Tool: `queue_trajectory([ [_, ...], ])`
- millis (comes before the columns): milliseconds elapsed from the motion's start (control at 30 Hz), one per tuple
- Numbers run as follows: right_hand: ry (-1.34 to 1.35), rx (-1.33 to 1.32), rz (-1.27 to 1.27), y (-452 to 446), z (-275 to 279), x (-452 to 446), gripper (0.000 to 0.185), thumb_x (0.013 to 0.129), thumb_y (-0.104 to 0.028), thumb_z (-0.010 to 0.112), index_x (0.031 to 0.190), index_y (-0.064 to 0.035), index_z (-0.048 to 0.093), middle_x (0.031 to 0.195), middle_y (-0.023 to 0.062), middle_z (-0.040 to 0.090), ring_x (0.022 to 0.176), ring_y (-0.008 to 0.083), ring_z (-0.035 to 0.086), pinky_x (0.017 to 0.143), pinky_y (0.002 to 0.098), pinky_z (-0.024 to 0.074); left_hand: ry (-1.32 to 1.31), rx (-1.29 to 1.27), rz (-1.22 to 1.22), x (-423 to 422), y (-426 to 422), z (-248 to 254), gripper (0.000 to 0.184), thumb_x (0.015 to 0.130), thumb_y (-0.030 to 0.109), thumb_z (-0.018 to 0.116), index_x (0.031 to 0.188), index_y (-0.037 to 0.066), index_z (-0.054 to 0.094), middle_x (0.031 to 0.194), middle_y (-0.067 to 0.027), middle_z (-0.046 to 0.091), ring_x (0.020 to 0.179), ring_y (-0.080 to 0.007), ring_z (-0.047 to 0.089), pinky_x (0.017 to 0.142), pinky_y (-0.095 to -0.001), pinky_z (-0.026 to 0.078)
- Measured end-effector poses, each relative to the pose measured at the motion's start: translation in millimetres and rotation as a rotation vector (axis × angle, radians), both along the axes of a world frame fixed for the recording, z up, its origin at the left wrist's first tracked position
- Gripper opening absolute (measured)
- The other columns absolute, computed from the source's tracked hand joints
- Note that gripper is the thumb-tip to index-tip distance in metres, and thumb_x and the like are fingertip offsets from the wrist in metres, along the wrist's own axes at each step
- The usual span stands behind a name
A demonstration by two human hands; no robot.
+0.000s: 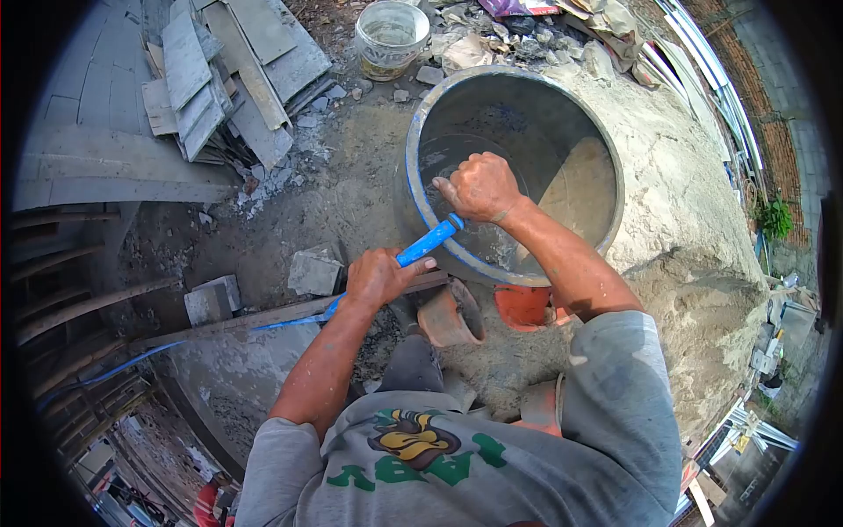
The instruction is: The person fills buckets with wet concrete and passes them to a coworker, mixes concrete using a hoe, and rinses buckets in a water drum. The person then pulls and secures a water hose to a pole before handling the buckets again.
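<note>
A blue hose (425, 247) passes through my left hand (384, 276), whose fingers are wrapped round it. Its end points up and right, over the near rim of a large round tub (418, 189). Cloudy water (452, 158) shows inside the tub. Above the tub's near side, close to the hose end, my right hand (481, 187) is a closed fist with the thumb at its left. Whatever the fist holds, if anything, is hidden. From my left hand the hose trails flat to the lower left.
A pale sand heap (676, 193) rises right of the tub. Orange buckets (450, 316) stand near my legs. A whitish bucket (392, 39) and stacked boards (219, 79) lie beyond. Concrete blocks (314, 270) sit left. A person in red (206, 505) shows at lower left.
</note>
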State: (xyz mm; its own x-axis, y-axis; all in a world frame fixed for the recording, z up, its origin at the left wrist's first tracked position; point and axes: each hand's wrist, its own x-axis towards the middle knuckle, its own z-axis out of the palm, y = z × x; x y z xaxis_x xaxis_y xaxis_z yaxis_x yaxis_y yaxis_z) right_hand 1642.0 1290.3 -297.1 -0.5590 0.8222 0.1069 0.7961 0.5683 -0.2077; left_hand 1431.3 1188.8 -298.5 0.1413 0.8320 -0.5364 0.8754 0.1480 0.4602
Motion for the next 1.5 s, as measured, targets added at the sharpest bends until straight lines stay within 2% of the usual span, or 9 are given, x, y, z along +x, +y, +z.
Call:
queue_trajectory([
  [367, 0.536, -0.053, 0.163, -16, 1, 7, 0.046, 0.083, -0.033, 0.063, 0.046, -0.0087, 0.052, 0.044, 0.0069, 0.047, 0.044, 0.0238, 0.048, 0.048, 0.0376, 0.0397, 0.056, -0.055, -0.111, -30, 36, -6, 0.053, 0.067, 0.064, 0.066, 0.083, 0.015, 0.072, 0.074, -0.0122, 0.067, 0.074, -0.0335, 0.065, 0.068, -0.0450, 0.050],
  [600, 0.277, 0.461, -0.251, -3, 37, -10, 0.028, 0.082, -0.030, 0.064, 0.069, -0.0064, 0.057, 0.072, 0.0073, 0.055, 0.073, 0.0235, 0.055, 0.067, 0.0381, 0.0419, -0.042, 0.136, 0.090, 19, 27, 11, 0.039, 0.076, 0.041, 0.068, 0.088, 0.004, 0.062, 0.076, -0.0205, 0.065, 0.076, -0.0393, 0.064, 0.068, -0.0498, 0.049],
  [800, 0.708, -1.200, -0.726, -118, 32, -52, 0.028, 0.087, -0.017, 0.057, 0.107, 0.0021, 0.057, 0.097, 0.0119, 0.062, 0.089, 0.0189, 0.060, 0.075, 0.0309, 0.0475, -0.070, 0.121, 0.119, 4, 32, 21, 0.032, 0.079, 0.021, 0.062, 0.097, -0.002, 0.049, 0.081, -0.0239, 0.064, 0.080, -0.0431, 0.063, 0.071, -0.0520, 0.048],
  [967, 0.867, -0.808, -0.454, -198, -89, -160, 0.042, 0.088, -0.025, 0.056, 0.121, -0.0002, 0.050, 0.106, 0.0133, 0.060, 0.097, 0.0212, 0.059, 0.087, 0.0344, 0.0464, -0.167, -0.058, 0.068, 23, 27, 11, 0.050, 0.077, 0.034, 0.069, 0.102, -0.004, 0.046, 0.086, -0.0222, 0.064, 0.089, -0.0385, 0.063, 0.078, -0.0447, 0.049],
  [1100, 1.460, -1.593, -0.646, -180, -94, -196, 0.046, 0.089, -0.043, 0.056, 0.114, -0.0048, 0.054, 0.104, 0.0129, 0.062, 0.092, 0.0234, 0.062, 0.082, 0.0356, 0.0498, -0.244, -0.093, 0.086, 10, 31, 24, 0.060, 0.077, 0.042, 0.068, 0.113, -0.002, 0.046, 0.096, -0.0225, 0.063, 0.099, -0.0366, 0.059, 0.089, -0.0454, 0.043],
  [1200, 1.674, -1.597, -0.834, -151, -57, -177, 0.047, 0.089, -0.051, 0.051, 0.092, -0.0047, 0.059, 0.095, 0.0150, 0.065, 0.092, 0.0266, 0.064, 0.079, 0.0412, 0.0530, -0.389, 0.229, 0.329, -47, 28, 17, 0.065, 0.076, 0.050, 0.065, 0.120, 0.004, 0.048, 0.110, -0.0201, 0.059, 0.108, -0.0343, 0.054, 0.099, -0.0531, 0.031],
  [1367, 2.006, -1.574, -0.644, -91, 24, -123, 0.054, 0.090, -0.052, 0.047, 0.075, -0.0024, 0.062, 0.080, 0.0193, 0.065, 0.086, 0.0365, 0.065, 0.068, 0.0538, 0.0566, 0.318, -0.117, 0.853, -188, -43, -38, 0.072, 0.076, 0.055, 0.061, 0.131, 0.010, 0.045, 0.135, -0.0120, 0.044, 0.129, -0.0313, 0.035, 0.102, -0.0681, 0.009],
  [1433, 2.066, -1.507, -0.604, -81, 46, -110, 0.056, 0.090, -0.053, 0.046, 0.076, -0.0006, 0.062, 0.080, 0.0202, 0.064, 0.088, 0.0379, 0.064, 0.066, 0.0569, 0.0561, 0.220, -0.560, 1.310, -235, -94, -76, 0.089, 0.070, 0.054, 0.066, 0.139, 0.007, 0.033, 0.141, -0.0163, 0.036, 0.132, -0.0335, 0.031, 0.104, -0.0652, 0.012],
  [1500, 2.097, -1.471, -0.550, -84, 60, -95, 0.058, 0.090, -0.053, 0.045, 0.076, 0.0008, 0.061, 0.080, 0.0209, 0.064, 0.089, 0.0390, 0.064, 0.067, 0.0584, 0.0555, 0.266, -0.270, 1.321, -251, -162, -147, 0.075, 0.073, 0.045, 0.066, 0.132, 0.006, 0.040, 0.133, -0.0163, 0.044, 0.121, -0.0340, 0.044, 0.098, -0.0598, 0.032],
])
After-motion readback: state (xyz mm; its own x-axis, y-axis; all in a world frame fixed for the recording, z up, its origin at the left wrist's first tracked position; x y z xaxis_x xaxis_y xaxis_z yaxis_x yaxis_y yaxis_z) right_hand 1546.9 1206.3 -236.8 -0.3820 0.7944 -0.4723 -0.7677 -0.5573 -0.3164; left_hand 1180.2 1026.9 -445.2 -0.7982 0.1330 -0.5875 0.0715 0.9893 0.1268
